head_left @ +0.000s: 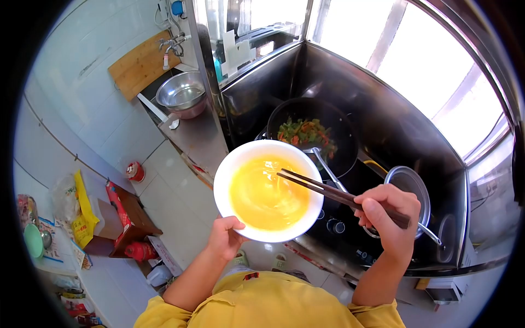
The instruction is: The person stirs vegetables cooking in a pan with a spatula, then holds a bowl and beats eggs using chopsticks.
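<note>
My left hand (226, 236) grips the near rim of a white bowl (222, 191), thumb over the edge. Yellow beaten egg (262, 202) fills much of the bowl, with swirl marks on its surface. In my right hand (389, 218) is a pair of dark chopsticks (342, 195), fingers closed round their thick ends. Their tips reach over the egg near the bowl's middle; whether they touch it I cannot tell. Behind the bowl, a dark wok (344, 123) holds chopped green and orange vegetables (306, 133). A metal spatula (326, 167) leans out of the wok, partly hidden by bowl and chopsticks.
On the stove's right lies a round metal lid or pan (407, 180), with a metal utensil handle (430, 234) beside it. Dark metal splash walls (383, 109) surround the stove. Metal basins (183, 94) stand by the tap (172, 45). Left are shelves with packages (85, 213).
</note>
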Demonstrator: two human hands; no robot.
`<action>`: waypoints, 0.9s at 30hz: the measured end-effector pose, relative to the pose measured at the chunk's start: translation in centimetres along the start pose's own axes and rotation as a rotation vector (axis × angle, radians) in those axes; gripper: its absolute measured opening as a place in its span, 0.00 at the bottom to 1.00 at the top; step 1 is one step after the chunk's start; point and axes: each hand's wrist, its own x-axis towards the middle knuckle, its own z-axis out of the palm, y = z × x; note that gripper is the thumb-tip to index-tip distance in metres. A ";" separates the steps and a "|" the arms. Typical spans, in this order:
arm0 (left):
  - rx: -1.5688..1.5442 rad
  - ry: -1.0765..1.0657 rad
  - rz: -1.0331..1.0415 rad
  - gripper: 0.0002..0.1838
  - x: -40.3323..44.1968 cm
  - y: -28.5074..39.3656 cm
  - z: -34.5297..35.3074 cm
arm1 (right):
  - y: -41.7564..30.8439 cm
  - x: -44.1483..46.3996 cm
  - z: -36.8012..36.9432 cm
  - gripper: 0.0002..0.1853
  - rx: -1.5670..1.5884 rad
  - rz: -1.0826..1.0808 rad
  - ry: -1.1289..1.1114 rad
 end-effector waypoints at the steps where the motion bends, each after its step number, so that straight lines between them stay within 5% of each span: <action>1: -0.002 -0.007 -0.010 0.31 0.0 0.1 0.0 | 0.0 -0.5 -0.2 0.06 -0.001 -0.002 0.001; 9: 0.004 -0.009 0.009 0.30 0.5 -0.3 0.5 | 2.7 -5.0 -2.4 0.08 0.147 0.032 0.116; 15: 0.021 -0.029 0.005 0.30 0.5 -0.5 0.5 | 2.5 -5.4 -3.1 0.07 0.114 0.270 0.044; 18: 0.026 -0.033 0.008 0.30 0.5 -0.7 0.9 | 3.6 -5.9 -3.6 0.08 0.159 0.096 0.052; 27: 0.035 -0.039 -0.008 0.30 0.2 -1.1 0.7 | 3.3 -5.6 -3.0 0.09 -0.054 0.099 0.124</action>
